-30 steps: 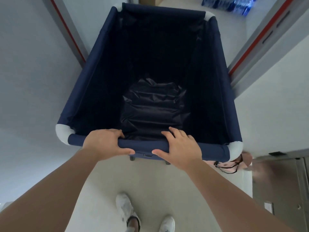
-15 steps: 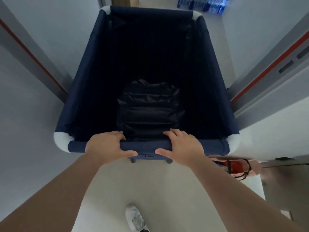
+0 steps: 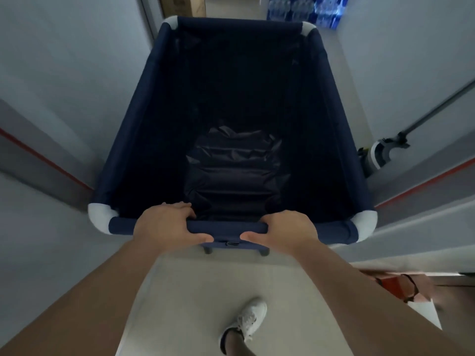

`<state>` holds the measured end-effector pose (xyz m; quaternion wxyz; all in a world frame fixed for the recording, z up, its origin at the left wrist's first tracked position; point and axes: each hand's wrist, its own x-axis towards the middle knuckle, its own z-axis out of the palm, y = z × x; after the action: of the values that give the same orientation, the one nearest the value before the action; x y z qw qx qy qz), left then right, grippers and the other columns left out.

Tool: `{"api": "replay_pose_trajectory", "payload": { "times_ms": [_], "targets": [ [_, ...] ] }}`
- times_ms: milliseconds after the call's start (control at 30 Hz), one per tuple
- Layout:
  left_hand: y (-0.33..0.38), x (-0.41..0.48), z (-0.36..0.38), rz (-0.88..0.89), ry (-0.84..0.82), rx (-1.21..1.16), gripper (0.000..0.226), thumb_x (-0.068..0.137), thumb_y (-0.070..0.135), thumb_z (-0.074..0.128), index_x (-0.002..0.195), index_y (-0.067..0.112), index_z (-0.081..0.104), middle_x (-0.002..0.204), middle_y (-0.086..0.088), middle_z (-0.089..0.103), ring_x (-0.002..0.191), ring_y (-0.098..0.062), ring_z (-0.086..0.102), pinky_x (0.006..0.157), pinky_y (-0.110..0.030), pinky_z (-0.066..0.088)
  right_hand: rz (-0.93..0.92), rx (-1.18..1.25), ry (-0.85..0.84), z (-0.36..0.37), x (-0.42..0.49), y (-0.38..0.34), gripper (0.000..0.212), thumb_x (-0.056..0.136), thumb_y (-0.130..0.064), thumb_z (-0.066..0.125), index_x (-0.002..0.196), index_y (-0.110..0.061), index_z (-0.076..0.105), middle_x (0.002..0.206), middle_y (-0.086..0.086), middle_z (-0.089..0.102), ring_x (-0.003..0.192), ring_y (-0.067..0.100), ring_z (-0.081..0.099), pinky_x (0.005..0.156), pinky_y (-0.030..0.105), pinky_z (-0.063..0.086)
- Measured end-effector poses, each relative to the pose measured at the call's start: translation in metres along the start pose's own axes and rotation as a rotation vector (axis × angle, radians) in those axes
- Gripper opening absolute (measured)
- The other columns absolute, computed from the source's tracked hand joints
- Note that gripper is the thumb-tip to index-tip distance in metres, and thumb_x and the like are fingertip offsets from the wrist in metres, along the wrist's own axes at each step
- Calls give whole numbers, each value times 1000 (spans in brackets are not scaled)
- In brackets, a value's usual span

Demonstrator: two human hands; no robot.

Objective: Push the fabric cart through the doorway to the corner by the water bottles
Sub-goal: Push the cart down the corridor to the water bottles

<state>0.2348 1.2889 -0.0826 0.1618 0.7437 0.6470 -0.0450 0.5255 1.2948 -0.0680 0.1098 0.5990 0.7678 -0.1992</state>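
A deep navy fabric cart (image 3: 144, 119) with white corner pieces fills the middle of the head view, with only dark crumpled lining at its bottom. My left hand (image 3: 167, 223) and my right hand (image 3: 288, 227) both grip its near top rail, thumbs underneath. The cart's near end sits between the two grey door frame posts with red strips, the left post (image 3: 43, 163) and the right post (image 3: 421, 183). Packs of blue water bottles (image 3: 305, 10) stand on the floor beyond the cart's far right corner.
Walls run close along both sides of the cart. A cardboard box (image 3: 183, 5) stands past the far left corner. A floor-cleaning machine with a long handle (image 3: 377, 155) leans by the right wall. An orange bag (image 3: 401, 286) lies at lower right. My white shoe (image 3: 246, 322) is below.
The cart has rolled forward through the doorway; the door frame posts now lie level with its near end. The water bottles are closer. The cleaning machine has come into sight.
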Motion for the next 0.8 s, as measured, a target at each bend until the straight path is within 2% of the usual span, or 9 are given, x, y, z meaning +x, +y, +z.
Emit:
{"api": "replay_pose_trajectory", "payload": {
  "times_ms": [133,200,333,500,633,800],
  "targets": [
    [-10,44,-16,37,48,8,92,52,103,35,110,40,69,127,21,63,112,-6,59,98,-29,40,3,-6,21,-20,43,5,83,57,-102,21,69,-31,61,59,-7,63,58,12,60,54,32,51],
    [-13,63,-23,59,37,19,94,53,103,35,112,40,69,133,21,60,118,-5,57,100,-30,41,10,-4,14,-29,60,8,83,57,-103,22,67,-30,60,58,-7,62,57,12,60,52,32,48],
    [-16,102,-35,76,-25,33,97,53,103,36,121,41,65,154,18,42,140,-3,36,109,-33,36,19,-3,24,-48,89,15,84,56,-102,23,73,-31,66,59,-8,62,58,10,59,53,30,48],
    [-29,144,-48,147,7,73,94,55,104,32,112,39,69,158,14,35,151,-4,6,116,-38,31,43,7,26,-66,125,14,80,58,-101,29,65,-29,62,55,-8,61,54,9,58,49,30,42],
    [-51,178,-63,208,19,112,98,55,106,25,107,37,71,161,10,30,152,-8,3,120,-43,25,90,44,19,-78,155,3,82,56,-101,32,62,-25,63,56,-6,63,55,12,59,56,32,51],
    [-91,226,-83,298,15,163,99,58,106,22,106,35,73,162,5,29,152,-11,5,122,-47,18,154,91,36,-89,192,-23,84,53,-102,31,63,-25,64,56,-5,63,54,13,59,54,33,50]
  ]
}}
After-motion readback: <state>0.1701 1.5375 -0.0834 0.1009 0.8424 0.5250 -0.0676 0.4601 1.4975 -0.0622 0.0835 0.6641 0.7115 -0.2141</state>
